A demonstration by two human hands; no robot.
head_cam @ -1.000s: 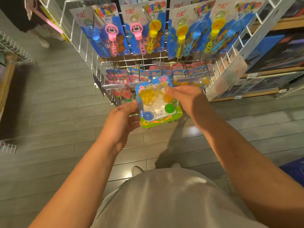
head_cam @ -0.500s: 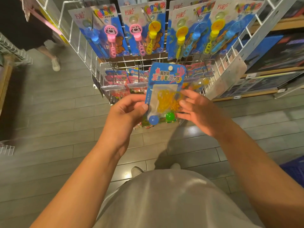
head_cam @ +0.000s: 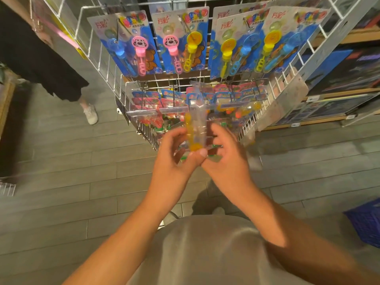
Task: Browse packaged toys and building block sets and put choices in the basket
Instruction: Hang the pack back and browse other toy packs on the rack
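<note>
Toy pack (head_cam: 195,128), a clear blister card with yellow pieces inside, turned edge-on to the camera and blurred, held upright between both hands just in front of the wire rack (head_cam: 98,58). Left hand (head_cam: 174,161) gripping the pack's lower end, thumb and fingers (head_cam: 202,154) pinched together at the bottom corner. Right hand (head_cam: 228,159) cupped against the pack's right side, fingers curled loosely beside it; cannot tell through the blur whether actually clasping the pack or only touching it. Something green showing between the two hands at the pack's base, too smeared to identify.

Behind the pack, a lower row of similar blister packs (head_cam: 164,108) hanging on hooks behind a clear plastic rail. Above, a row of bubble wand cards (head_cam: 181,42) on blue backing, with pink, yellow and blue wands, hung across the upper rack. To the right, wooden shelves (head_cam: 337,95) with dark flat boxes. At the lower right edge, a corner of a blue basket (head_cam: 366,225) on the grey plank floor (head_cam: 61,161), well apart from the hands. At upper left, another person's black skirt (head_cam: 41,58) and white shoe (head_cam: 90,114) near the rack.
</note>
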